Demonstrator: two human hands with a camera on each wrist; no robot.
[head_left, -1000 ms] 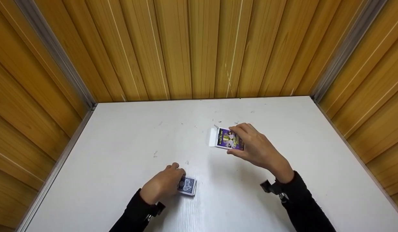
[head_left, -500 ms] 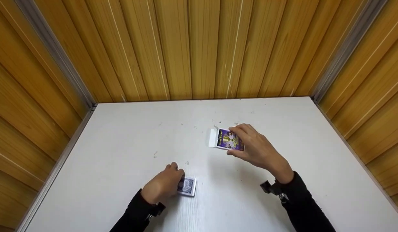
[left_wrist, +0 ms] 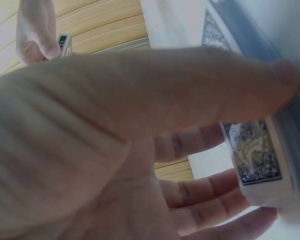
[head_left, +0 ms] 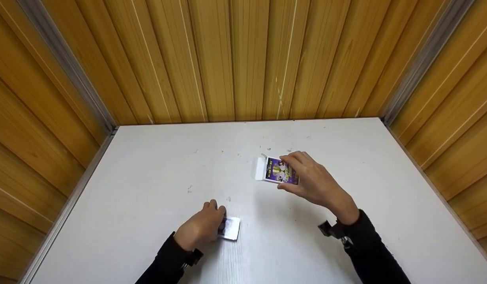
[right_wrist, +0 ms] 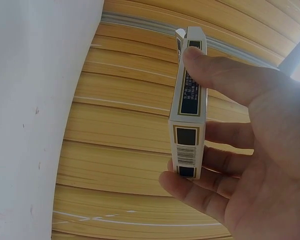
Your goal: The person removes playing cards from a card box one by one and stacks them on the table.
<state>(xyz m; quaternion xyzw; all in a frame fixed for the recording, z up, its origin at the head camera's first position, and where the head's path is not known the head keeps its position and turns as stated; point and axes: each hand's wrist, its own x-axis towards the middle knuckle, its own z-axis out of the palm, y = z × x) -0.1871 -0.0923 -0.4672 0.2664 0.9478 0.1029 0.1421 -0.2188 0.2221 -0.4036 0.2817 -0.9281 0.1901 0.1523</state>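
Purple card box (head_left: 281, 170), flap (head_left: 260, 169) unfolded, in grip of R hand (head_left: 319, 180); L hand (head_left: 201, 225) grips playing-card deck (head_left: 231, 228) — deck's outside, flap not yet closed, box interior n/v.

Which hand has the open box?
The right hand: it holds the purple-fronted box, its white flap out; the left hand grips the card deck.
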